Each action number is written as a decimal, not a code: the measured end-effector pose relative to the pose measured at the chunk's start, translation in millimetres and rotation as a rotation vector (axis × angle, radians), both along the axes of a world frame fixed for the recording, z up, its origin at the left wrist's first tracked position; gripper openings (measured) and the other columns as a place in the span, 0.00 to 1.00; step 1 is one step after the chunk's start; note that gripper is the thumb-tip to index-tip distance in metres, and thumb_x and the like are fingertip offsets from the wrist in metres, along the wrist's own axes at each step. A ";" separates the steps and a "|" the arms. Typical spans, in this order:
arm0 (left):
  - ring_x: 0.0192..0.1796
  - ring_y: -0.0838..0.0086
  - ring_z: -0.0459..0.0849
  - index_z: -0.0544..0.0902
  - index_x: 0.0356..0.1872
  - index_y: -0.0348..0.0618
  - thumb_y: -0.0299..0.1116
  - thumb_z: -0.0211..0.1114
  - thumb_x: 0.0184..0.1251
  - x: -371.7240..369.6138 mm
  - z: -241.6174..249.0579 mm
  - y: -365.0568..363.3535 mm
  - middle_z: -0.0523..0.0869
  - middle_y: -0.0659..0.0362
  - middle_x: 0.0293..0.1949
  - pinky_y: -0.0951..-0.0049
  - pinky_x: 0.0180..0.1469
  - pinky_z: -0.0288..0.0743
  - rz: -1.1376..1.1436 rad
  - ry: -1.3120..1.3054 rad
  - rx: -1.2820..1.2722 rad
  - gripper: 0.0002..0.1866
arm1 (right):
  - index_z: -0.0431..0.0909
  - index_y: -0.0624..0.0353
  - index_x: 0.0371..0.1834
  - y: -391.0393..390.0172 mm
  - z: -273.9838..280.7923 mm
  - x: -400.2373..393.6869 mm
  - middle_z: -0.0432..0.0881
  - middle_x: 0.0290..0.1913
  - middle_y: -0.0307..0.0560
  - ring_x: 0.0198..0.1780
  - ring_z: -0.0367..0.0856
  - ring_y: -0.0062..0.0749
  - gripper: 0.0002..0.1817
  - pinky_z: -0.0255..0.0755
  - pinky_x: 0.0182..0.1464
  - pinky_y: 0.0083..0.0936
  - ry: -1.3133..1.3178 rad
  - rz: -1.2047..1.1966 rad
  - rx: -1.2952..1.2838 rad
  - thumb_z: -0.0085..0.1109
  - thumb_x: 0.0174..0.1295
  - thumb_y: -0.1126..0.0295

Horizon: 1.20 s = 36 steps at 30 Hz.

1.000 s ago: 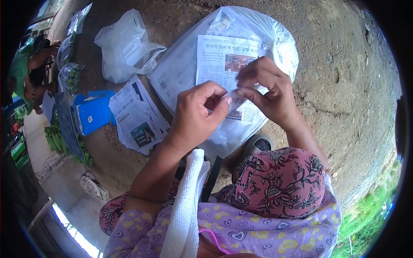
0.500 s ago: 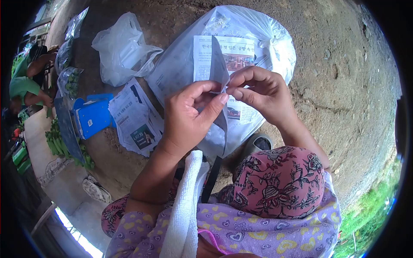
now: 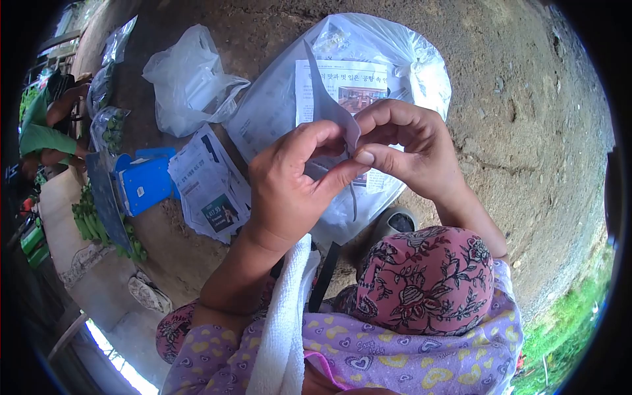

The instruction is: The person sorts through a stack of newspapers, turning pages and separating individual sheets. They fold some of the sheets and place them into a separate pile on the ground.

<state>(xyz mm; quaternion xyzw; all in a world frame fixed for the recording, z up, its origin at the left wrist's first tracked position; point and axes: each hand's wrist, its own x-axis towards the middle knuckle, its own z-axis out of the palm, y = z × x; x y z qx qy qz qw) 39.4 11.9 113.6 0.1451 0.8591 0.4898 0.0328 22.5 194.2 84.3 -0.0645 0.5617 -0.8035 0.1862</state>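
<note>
A thin grey sheet, seen nearly edge-on, stands between my hands. My left hand pinches its middle between thumb and fingers. From the other side, my right hand grips the same part, thumb and forefinger pressed on it close to my left fingertips. Below the hands, a printed newspaper sheet lies on a large translucent plastic bag, partly covered by the hands and the grey sheet.
More newspaper sheets lie to the left beside a blue plastic object. A crumpled white bag rests on the soil. Green produce and another person appear at far left. A white towel hangs in front of me.
The sheet's upper tip has swung left and up, and its lower end has shifted right. Both hands have moved slightly, and the sheet now bends at the pinch. The other person has shifted a little.
</note>
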 end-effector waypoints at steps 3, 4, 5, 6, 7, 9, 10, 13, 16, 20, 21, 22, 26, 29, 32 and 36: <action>0.43 0.72 0.84 0.76 0.45 0.29 0.22 0.73 0.53 -0.6 0.9 0.7 0.83 0.54 0.39 0.73 0.47 0.80 -0.019 0.004 -0.001 0.19 | 0.79 0.65 0.37 -0.1 -0.8 -0.2 0.82 0.34 0.40 0.36 0.82 0.19 0.09 0.76 0.39 0.15 0.001 -0.007 -0.024 0.68 0.56 0.75; 0.43 0.72 0.84 0.76 0.45 0.29 0.22 0.73 0.53 -0.1 0.8 0.9 0.83 0.54 0.39 0.73 0.47 0.80 -0.014 -0.013 0.011 0.19 | 0.79 0.65 0.38 0.1 -1.2 -0.1 0.82 0.34 0.40 0.36 0.82 0.19 0.09 0.76 0.39 0.15 -0.006 -0.001 -0.031 0.67 0.56 0.75; 0.43 0.72 0.84 0.76 0.45 0.29 0.22 0.73 0.53 0.7 0.6 1.0 0.83 0.54 0.39 0.73 0.47 0.80 -0.010 -0.031 0.022 0.19 | 0.79 0.65 0.38 0.4 -1.6 -0.1 0.82 0.34 0.40 0.36 0.82 0.18 0.09 0.76 0.39 0.14 -0.013 0.006 -0.038 0.67 0.57 0.75; 0.43 0.72 0.84 0.76 0.45 0.29 0.22 0.73 0.53 1.1 0.5 1.1 0.83 0.54 0.39 0.73 0.47 0.80 -0.005 -0.048 0.033 0.19 | 0.79 0.65 0.38 0.6 -1.8 -0.2 0.82 0.34 0.39 0.36 0.82 0.18 0.08 0.76 0.39 0.14 -0.020 0.013 -0.045 0.66 0.57 0.75; 0.43 0.72 0.84 0.76 0.45 0.29 0.22 0.73 0.53 1.3 0.7 1.1 0.83 0.54 0.39 0.73 0.47 0.80 -0.006 -0.051 0.041 0.19 | 0.79 0.65 0.38 0.6 -1.7 0.0 0.82 0.34 0.39 0.36 0.82 0.18 0.08 0.76 0.39 0.14 -0.022 0.012 -0.047 0.66 0.57 0.75; 0.43 0.73 0.84 0.76 0.45 0.29 0.23 0.73 0.53 1.5 1.0 1.2 0.83 0.53 0.39 0.73 0.47 0.80 -0.010 -0.057 0.056 0.19 | 0.79 0.65 0.37 0.6 -1.3 0.2 0.82 0.34 0.39 0.36 0.82 0.18 0.08 0.75 0.39 0.14 -0.025 0.010 -0.050 0.66 0.58 0.75; 0.42 0.73 0.84 0.76 0.45 0.29 0.23 0.73 0.53 1.8 1.0 1.2 0.83 0.53 0.39 0.73 0.47 0.80 -0.008 -0.058 0.064 0.19 | 0.79 0.65 0.38 0.5 -1.9 0.3 0.82 0.34 0.39 0.36 0.82 0.18 0.08 0.75 0.39 0.14 -0.024 0.010 -0.057 0.66 0.58 0.74; 0.42 0.73 0.84 0.76 0.45 0.29 0.23 0.73 0.54 1.9 1.1 0.8 0.83 0.53 0.38 0.73 0.47 0.80 -0.007 -0.063 0.079 0.19 | 0.79 0.65 0.38 0.1 -3.8 0.4 0.82 0.34 0.39 0.36 0.82 0.18 0.08 0.75 0.38 0.14 -0.021 0.011 -0.072 0.66 0.58 0.74; 0.42 0.73 0.84 0.76 0.44 0.29 0.23 0.72 0.54 1.4 2.2 -0.1 0.83 0.54 0.38 0.73 0.47 0.80 -0.006 -0.076 0.082 0.18 | 0.79 0.65 0.38 -0.4 -3.6 0.4 0.82 0.34 0.40 0.36 0.82 0.18 0.08 0.75 0.38 0.14 -0.019 0.009 -0.075 0.65 0.59 0.74; 0.42 0.73 0.84 0.77 0.43 0.29 0.23 0.72 0.55 1.5 3.6 -0.7 0.84 0.54 0.38 0.74 0.47 0.80 0.004 -0.101 0.096 0.17 | 0.79 0.66 0.39 -1.6 -4.4 0.5 0.82 0.34 0.40 0.37 0.81 0.19 0.08 0.76 0.40 0.15 -0.008 0.005 -0.096 0.64 0.59 0.75; 0.42 0.73 0.84 0.77 0.43 0.29 0.23 0.72 0.55 1.3 3.7 -0.8 0.84 0.54 0.38 0.74 0.47 0.80 0.006 -0.106 0.101 0.17 | 0.79 0.66 0.39 -2.1 -5.2 0.5 0.82 0.35 0.41 0.38 0.81 0.19 0.08 0.76 0.40 0.15 -0.006 0.003 -0.109 0.64 0.59 0.75; 0.42 0.74 0.85 0.77 0.43 0.29 0.23 0.71 0.55 1.0 3.7 -0.9 0.84 0.55 0.37 0.75 0.47 0.80 0.006 -0.113 0.102 0.16 | 0.79 0.67 0.39 -2.5 -6.4 0.3 0.82 0.35 0.41 0.38 0.81 0.20 0.08 0.76 0.41 0.16 -0.001 0.004 -0.117 0.64 0.59 0.75; 0.41 0.75 0.85 0.78 0.42 0.30 0.22 0.71 0.56 0.2 5.9 -1.2 0.84 0.55 0.37 0.76 0.46 0.79 0.007 -0.121 0.092 0.15 | 0.79 0.67 0.38 -2.8 -7.3 -1.0 0.82 0.36 0.42 0.38 0.81 0.20 0.08 0.76 0.42 0.17 0.010 0.022 -0.126 0.64 0.60 0.74; 0.41 0.75 0.85 0.78 0.42 0.30 0.22 0.71 0.55 0.4 5.1 -1.5 0.84 0.55 0.37 0.76 0.46 0.79 0.012 -0.114 0.076 0.14 | 0.79 0.67 0.37 -2.5 -5.2 -3.1 0.82 0.35 0.42 0.38 0.81 0.21 0.08 0.76 0.42 0.18 -0.003 0.041 -0.144 0.64 0.60 0.72; 0.40 0.75 0.85 0.78 0.41 0.30 0.22 0.71 0.55 -0.2 4.7 -1.2 0.84 0.56 0.36 0.76 0.45 0.79 0.013 -0.099 0.059 0.14 | 0.78 0.67 0.36 0.9 0.9 -8.0 0.82 0.34 0.41 0.37 0.80 0.21 0.09 0.76 0.42 0.20 -0.046 0.071 -0.130 0.64 0.61 0.70; 0.40 0.75 0.85 0.78 0.41 0.31 0.21 0.71 0.55 -0.9 4.8 0.4 0.84 0.56 0.36 0.76 0.45 0.79 0.010 -0.074 0.038 0.14 | 0.78 0.67 0.35 1.7 1.1 -9.8 0.82 0.32 0.42 0.37 0.81 0.22 0.11 0.76 0.42 0.19 -0.038 0.073 -0.130 0.64 0.61 0.68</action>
